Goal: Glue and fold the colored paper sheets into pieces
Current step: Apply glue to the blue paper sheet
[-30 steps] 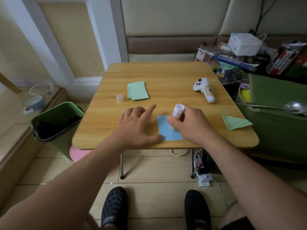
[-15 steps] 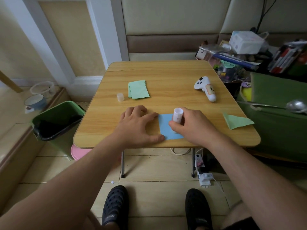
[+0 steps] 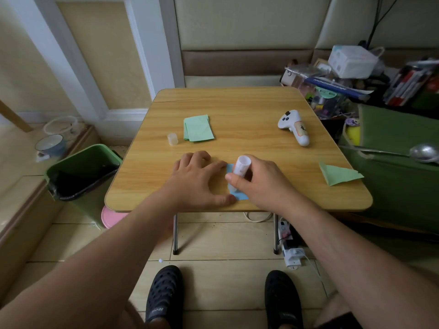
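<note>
A blue paper sheet [image 3: 241, 195] lies near the front edge of the wooden table [image 3: 249, 115], mostly hidden under my hands. My right hand [image 3: 259, 184] grips a white glue stick [image 3: 241, 165], held upright with its lower end down on the blue sheet. My left hand [image 3: 197, 179] rests on the table beside the sheet, its thumb and forefinger touching the sheet's left edge. The glue stick's cap [image 3: 172, 139] stands at the table's left. Folded green sheets [image 3: 198, 128] lie behind it. A folded green piece [image 3: 337, 174] lies at the right edge.
A white game controller [image 3: 295, 127] lies at the table's back right. A green bin [image 3: 80, 172] stands left of the table. Cluttered boxes and a green bag [image 3: 392, 162] with a ladle crowd the right. My two black shoes are on the floor below.
My right hand has slid the glue stick leftwards over the blue sheet, covering more of it. My left forefinger has drawn back and now lies at the sheet's edge.
</note>
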Demonstrator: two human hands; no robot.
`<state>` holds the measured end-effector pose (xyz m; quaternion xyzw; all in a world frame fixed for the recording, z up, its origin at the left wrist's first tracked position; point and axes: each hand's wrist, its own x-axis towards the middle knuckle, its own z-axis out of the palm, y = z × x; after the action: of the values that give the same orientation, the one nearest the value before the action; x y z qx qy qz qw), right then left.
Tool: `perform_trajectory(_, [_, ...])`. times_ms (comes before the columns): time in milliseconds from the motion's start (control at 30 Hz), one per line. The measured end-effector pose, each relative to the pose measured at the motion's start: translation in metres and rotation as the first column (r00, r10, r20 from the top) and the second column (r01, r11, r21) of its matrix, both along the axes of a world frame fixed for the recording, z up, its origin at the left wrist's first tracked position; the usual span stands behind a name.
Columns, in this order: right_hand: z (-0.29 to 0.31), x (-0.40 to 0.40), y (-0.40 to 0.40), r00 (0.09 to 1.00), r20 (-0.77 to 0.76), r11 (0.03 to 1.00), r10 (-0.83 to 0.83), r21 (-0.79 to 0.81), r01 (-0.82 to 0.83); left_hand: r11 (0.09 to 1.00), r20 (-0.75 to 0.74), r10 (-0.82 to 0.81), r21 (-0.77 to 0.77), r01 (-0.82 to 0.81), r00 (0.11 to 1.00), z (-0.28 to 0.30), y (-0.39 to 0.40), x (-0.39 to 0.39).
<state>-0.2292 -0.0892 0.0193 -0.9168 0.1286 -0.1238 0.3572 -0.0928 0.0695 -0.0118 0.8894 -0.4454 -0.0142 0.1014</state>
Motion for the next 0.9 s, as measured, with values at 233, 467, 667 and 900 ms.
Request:
perform_trajectory(233, [0.004, 0.0, -0.004, 0.997, -0.068, 0.998, -0.034, -0.047, 0.03, 1.0, -0.005, -0.012, 0.023, 0.012, 1.0, 0.001, 0.002, 0.001])
perform_trajectory(467, [0.009, -0.014, -0.028, 0.983, -0.128, 0.989, -0.132, -0.085, 0.122, 0.999, -0.018, -0.024, 0.029, 0.025, 1.0, 0.001, 0.003, 0.003])
perform_trajectory(667, [0.01, -0.013, -0.028, 0.982, -0.055, 0.983, -0.18, -0.049, 0.177, 0.999, -0.01, -0.018, 0.03, 0.019, 1.0, 0.001, 0.002, 0.003])
perform_trajectory(900, [0.001, 0.001, 0.002, 0.999, -0.026, 1.0, 0.023, 0.013, -0.023, 1.0, 0.007, -0.014, 0.004, 0.014, 1.0, 0.0, 0.002, 0.001])
